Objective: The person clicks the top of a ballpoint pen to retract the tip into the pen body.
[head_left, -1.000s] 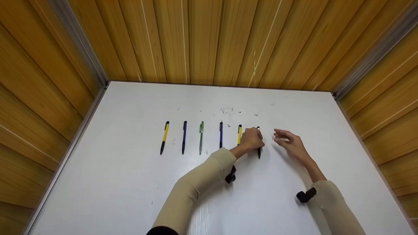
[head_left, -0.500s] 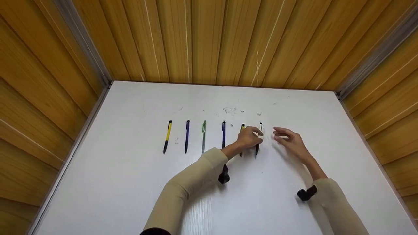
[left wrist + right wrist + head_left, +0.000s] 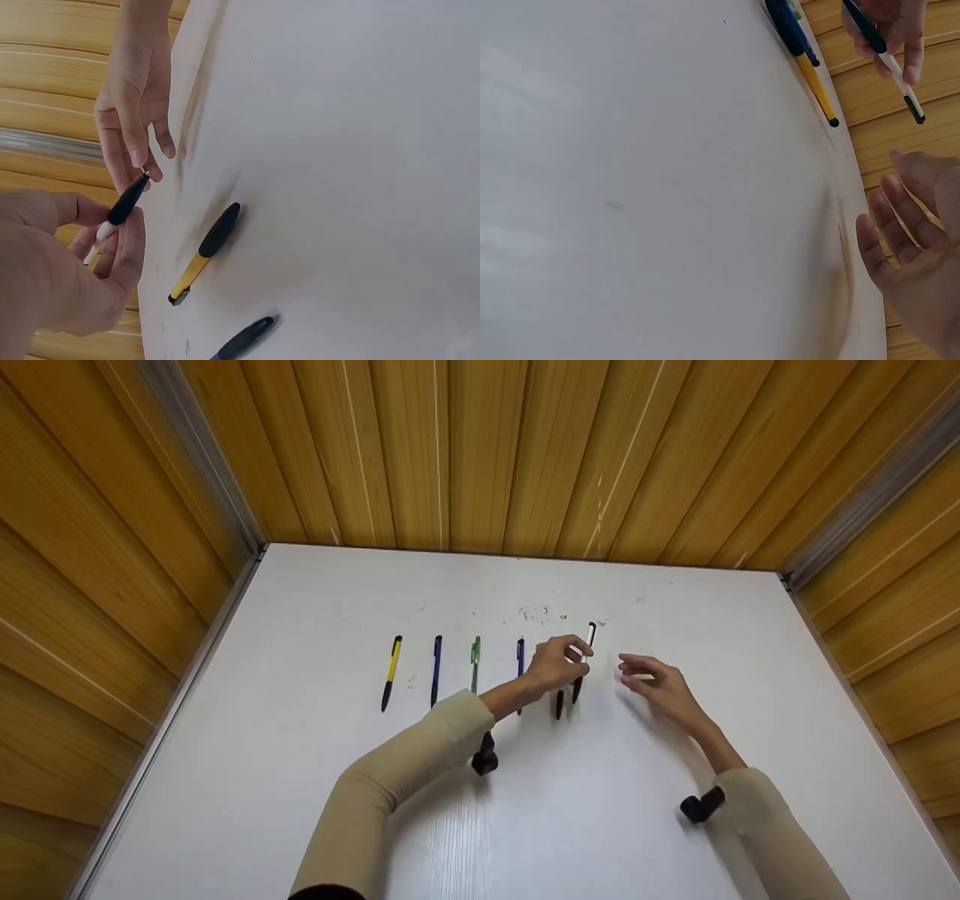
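Observation:
My left hand (image 3: 556, 664) pinches a white pen with a black grip (image 3: 127, 200) between thumb and fingers, held up off the table and slightly tilted. Below that hand lies a yellow pen with a black grip (image 3: 196, 268), mostly hidden in the head view. To the right, my right hand (image 3: 664, 690) hovers with loosely bent fingers and holds nothing. In the right wrist view the white pen's clip end points toward the right hand's side, apart from it.
Left of the hands lie a blue pen (image 3: 520, 652), a green pen (image 3: 475, 652), another blue pen (image 3: 436, 667) and a yellow pen (image 3: 391, 673) in a row. The white table (image 3: 300, 780) has dark scuffs and meets wood-panelled walls (image 3: 480, 450).
My left hand has lifted the white pen off the table and carried it slightly left and away from me. The right hand stays nearly still. The view has shifted slightly.

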`<act>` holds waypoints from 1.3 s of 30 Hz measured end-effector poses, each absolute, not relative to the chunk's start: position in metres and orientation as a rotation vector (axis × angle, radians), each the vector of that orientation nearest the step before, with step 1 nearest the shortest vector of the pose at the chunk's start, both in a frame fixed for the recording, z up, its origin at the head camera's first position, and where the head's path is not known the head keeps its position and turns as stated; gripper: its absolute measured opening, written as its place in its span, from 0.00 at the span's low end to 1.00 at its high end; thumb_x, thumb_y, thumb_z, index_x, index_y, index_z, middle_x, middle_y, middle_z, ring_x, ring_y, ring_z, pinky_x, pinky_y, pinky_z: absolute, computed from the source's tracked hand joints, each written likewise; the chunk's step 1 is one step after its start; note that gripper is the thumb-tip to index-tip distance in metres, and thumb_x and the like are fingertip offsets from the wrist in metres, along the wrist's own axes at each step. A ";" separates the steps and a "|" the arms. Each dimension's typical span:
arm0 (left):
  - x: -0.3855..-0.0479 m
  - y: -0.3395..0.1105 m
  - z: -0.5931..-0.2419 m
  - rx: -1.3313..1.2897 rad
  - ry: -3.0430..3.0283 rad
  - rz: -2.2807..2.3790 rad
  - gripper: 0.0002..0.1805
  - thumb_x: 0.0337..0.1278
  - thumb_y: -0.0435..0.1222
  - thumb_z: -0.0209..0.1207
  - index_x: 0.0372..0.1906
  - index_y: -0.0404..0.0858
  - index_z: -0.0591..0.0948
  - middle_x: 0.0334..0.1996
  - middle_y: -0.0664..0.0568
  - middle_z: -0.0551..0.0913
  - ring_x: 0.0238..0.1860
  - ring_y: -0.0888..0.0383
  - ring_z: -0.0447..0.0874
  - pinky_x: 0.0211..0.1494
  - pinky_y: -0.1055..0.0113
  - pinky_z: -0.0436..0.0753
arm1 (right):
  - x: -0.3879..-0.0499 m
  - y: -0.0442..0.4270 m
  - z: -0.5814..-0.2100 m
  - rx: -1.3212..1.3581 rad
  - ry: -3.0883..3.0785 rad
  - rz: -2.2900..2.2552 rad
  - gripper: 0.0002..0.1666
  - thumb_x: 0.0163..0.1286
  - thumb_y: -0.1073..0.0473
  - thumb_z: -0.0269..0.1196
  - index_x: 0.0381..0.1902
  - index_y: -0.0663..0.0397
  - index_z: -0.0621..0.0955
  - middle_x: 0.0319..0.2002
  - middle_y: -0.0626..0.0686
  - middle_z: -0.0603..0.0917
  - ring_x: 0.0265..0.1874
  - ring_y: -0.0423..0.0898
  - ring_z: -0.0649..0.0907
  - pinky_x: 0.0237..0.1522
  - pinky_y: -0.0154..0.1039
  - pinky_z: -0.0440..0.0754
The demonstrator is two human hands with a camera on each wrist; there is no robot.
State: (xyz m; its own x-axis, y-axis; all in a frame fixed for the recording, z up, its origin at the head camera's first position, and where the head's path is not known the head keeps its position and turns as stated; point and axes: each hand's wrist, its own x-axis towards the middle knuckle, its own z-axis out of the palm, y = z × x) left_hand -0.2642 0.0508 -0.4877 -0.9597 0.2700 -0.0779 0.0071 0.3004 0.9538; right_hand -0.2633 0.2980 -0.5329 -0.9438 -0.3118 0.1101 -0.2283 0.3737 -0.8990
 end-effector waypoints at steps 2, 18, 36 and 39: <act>-0.264 0.044 -0.485 0.271 2.332 1.738 0.12 0.59 0.28 0.63 0.48 0.37 0.86 0.36 0.49 0.86 0.29 0.63 0.79 0.29 0.75 0.79 | -0.263 0.297 -0.534 -0.515 2.536 -1.638 0.27 0.73 0.63 0.65 0.66 0.70 0.75 0.57 0.72 0.80 0.52 0.40 0.82 0.52 0.22 0.81; -0.247 -0.037 -0.500 0.246 2.177 1.970 0.17 0.56 0.25 0.60 0.52 0.34 0.83 0.42 0.48 0.83 0.34 0.62 0.79 0.40 0.70 0.85 | -0.261 0.267 -0.527 -0.618 2.549 -1.557 0.27 0.73 0.64 0.65 0.66 0.68 0.76 0.57 0.68 0.82 0.55 0.43 0.82 0.51 0.23 0.80; -0.226 -0.047 -0.506 0.307 1.998 2.036 0.29 0.56 0.23 0.62 0.64 0.38 0.75 0.46 0.42 0.82 0.39 0.61 0.84 0.43 0.63 0.90 | -0.244 0.201 -0.514 -0.858 2.476 -1.462 0.53 0.58 0.72 0.74 0.78 0.64 0.61 0.63 0.70 0.76 0.60 0.68 0.77 0.57 0.62 0.82; -0.224 -0.048 -0.509 0.339 1.962 2.050 0.32 0.56 0.22 0.62 0.68 0.36 0.72 0.46 0.41 0.82 0.39 0.61 0.85 0.45 0.61 0.90 | -0.241 0.189 -0.516 -0.877 2.428 -1.468 0.61 0.56 0.72 0.76 0.80 0.61 0.54 0.67 0.72 0.71 0.64 0.72 0.73 0.61 0.68 0.76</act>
State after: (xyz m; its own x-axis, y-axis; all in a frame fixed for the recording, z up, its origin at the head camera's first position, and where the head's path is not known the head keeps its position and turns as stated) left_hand -0.2242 -0.0475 -0.5086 -0.9325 0.3604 -0.0257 -0.0414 -0.0359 0.9985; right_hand -0.2406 0.1890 -0.5158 -0.8123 -0.5636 0.1500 -0.3948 0.3420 -0.8527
